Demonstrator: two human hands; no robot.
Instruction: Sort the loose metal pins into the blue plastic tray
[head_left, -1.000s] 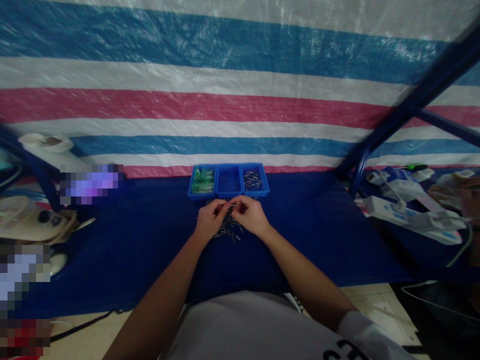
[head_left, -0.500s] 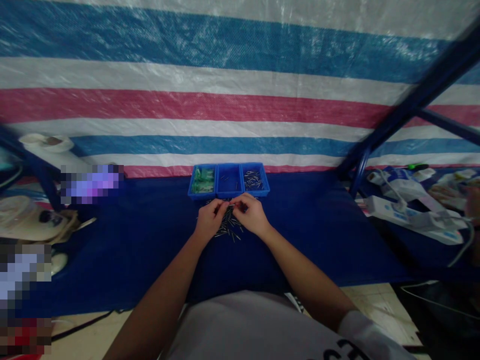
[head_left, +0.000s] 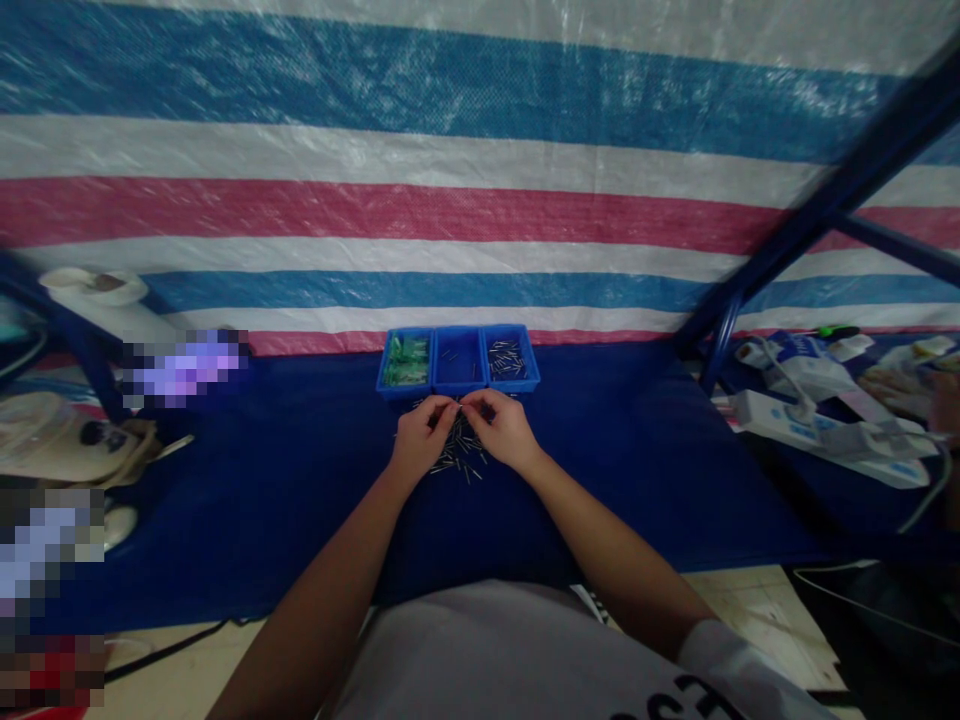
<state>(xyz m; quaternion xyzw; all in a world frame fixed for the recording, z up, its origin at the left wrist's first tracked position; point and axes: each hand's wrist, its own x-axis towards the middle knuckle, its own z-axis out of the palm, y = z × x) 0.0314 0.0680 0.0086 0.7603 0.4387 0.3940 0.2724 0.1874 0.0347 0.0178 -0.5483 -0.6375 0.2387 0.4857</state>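
Head view, one moment.

- Blue tray [head_left: 457, 388] with three compartments is taken as the landmark; it is set on a dark blue cloth [head_left: 300, 480], against a striped tarp [head_left: 450, 210].
- Loose pins [head_left: 459, 455] are heaped on the cloth just in front of the tray, between and under the two hands.
- Left hand [head_left: 420, 437] is held just in front of the tray's left compartment, knuckles up, thumb and forefinger drawn narrow into a pinch.
- Right hand [head_left: 501, 430] is held just in front of the tray's right compartment, pinched the same way. The two pinches are brought tip to tip before the middle compartment.
- Whether a pin is gripped between the fingertips cannot be told; it is too small and dim.
- Green pieces [head_left: 406, 360] are seen in the tray's left compartment. A few pins are seen in the middle one and more in the right one.
- A white power strip [head_left: 817, 435] is noted well to the right of the tray.
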